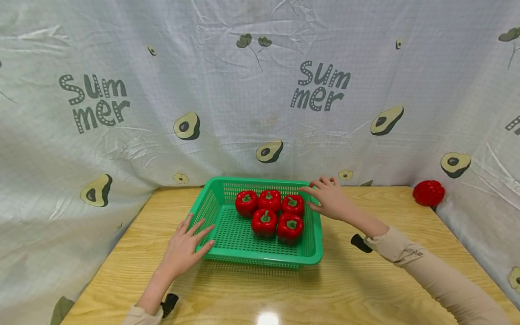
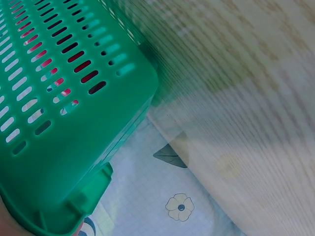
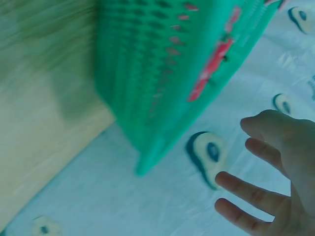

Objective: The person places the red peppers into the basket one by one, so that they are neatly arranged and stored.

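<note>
A green plastic basket (image 1: pixel 260 257) with slotted walls sits on the wooden table. Inside it, several red bell peppers (image 1: pixel 264 224) with green stems cluster toward the right side. My left hand (image 1: pixel 180 250) is at the basket's front left corner, fingers spread and fairly straight, fingertips over the rim. Only a sliver of that hand shows at the corner of the left wrist view. Over the basket's right rim, my right hand (image 1: pixel 333 201) hovers with parted fingers and nothing between them. The right wrist view shows this hand (image 3: pixel 290 172) apart from the basket wall.
Another red bell pepper (image 1: pixel 429 193) lies at the table's far right edge, against the cloth. A pale cloth (image 1: pixel 227 90) printed with avocados and lettering hangs behind and along both sides of the wooden table (image 1: pixel 345 289).
</note>
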The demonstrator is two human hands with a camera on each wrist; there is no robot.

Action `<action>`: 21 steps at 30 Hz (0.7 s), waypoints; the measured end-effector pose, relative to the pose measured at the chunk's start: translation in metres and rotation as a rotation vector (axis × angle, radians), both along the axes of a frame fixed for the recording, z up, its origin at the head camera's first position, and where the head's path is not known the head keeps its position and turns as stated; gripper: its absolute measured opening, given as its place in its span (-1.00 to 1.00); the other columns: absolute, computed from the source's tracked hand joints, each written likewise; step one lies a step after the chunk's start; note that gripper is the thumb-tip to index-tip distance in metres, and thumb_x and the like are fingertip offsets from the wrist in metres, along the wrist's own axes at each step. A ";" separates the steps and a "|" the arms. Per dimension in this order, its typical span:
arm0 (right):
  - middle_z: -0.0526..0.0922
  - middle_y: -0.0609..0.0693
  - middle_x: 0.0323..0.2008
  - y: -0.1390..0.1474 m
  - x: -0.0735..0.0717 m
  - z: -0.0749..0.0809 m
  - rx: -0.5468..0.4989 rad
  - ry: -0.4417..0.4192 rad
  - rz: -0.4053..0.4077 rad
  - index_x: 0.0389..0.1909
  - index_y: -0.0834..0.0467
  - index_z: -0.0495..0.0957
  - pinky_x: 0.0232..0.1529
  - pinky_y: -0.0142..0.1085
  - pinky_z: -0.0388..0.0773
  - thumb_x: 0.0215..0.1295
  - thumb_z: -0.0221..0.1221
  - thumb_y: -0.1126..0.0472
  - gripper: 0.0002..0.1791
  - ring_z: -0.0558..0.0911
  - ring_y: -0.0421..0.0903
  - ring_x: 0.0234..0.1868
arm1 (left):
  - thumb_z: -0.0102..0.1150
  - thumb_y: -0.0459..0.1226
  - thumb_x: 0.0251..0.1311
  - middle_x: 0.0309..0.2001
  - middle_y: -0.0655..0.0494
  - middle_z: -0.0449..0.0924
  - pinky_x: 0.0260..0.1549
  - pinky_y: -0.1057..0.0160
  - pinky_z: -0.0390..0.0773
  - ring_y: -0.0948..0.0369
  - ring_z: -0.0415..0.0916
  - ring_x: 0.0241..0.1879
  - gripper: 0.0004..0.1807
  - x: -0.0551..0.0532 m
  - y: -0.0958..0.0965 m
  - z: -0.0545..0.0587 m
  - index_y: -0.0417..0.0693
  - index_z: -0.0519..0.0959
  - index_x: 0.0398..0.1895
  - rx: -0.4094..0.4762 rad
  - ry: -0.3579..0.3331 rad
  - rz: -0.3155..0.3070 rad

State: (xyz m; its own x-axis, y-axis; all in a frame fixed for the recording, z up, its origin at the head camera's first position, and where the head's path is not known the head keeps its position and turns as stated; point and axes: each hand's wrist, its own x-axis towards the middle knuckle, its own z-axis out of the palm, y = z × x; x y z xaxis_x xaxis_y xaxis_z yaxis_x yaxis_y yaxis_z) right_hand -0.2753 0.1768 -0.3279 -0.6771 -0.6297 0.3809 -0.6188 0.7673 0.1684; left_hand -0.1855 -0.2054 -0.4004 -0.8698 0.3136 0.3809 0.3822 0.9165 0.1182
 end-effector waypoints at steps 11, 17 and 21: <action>0.55 0.03 -0.29 0.064 -0.014 -0.038 -0.048 0.052 -0.006 -0.09 0.03 0.55 -0.26 -0.05 0.26 0.01 0.25 0.16 -0.64 0.37 0.00 -0.26 | 0.04 0.03 0.11 0.15 -0.11 0.41 0.22 -0.16 0.09 -0.21 -0.01 0.30 -0.51 0.000 -0.001 -0.002 0.08 0.48 0.10 0.009 0.009 -0.006; 0.54 0.11 -0.30 0.102 -0.024 -0.058 -0.072 0.058 -0.066 -0.16 0.14 0.56 -0.28 0.02 0.30 -0.01 0.25 0.24 -0.68 0.40 0.06 -0.26 | 0.06 0.01 0.10 0.15 -0.11 0.40 0.22 -0.16 0.08 -0.21 -0.02 0.31 -0.52 0.000 -0.001 -0.002 0.09 0.48 0.10 0.007 0.003 -0.002; 0.53 0.14 -0.30 0.126 -0.027 -0.064 -0.080 0.068 -0.106 -0.19 0.18 0.57 -0.28 0.06 0.31 -0.05 0.26 0.28 -0.69 0.42 0.09 -0.29 | 0.08 -0.01 0.09 0.15 -0.11 0.41 0.22 -0.16 0.09 -0.21 -0.01 0.31 -0.52 0.000 0.000 -0.002 0.09 0.48 0.10 0.002 0.008 -0.007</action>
State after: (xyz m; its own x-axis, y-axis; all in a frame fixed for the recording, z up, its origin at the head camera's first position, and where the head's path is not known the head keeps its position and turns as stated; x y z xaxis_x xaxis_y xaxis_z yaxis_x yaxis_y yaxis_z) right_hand -0.3026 0.3031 -0.3923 -0.7088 -0.5221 0.4743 -0.5232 0.8401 0.1430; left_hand -0.1860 -0.2053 -0.4022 -0.8645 0.3191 0.3883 0.3897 0.9135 0.1171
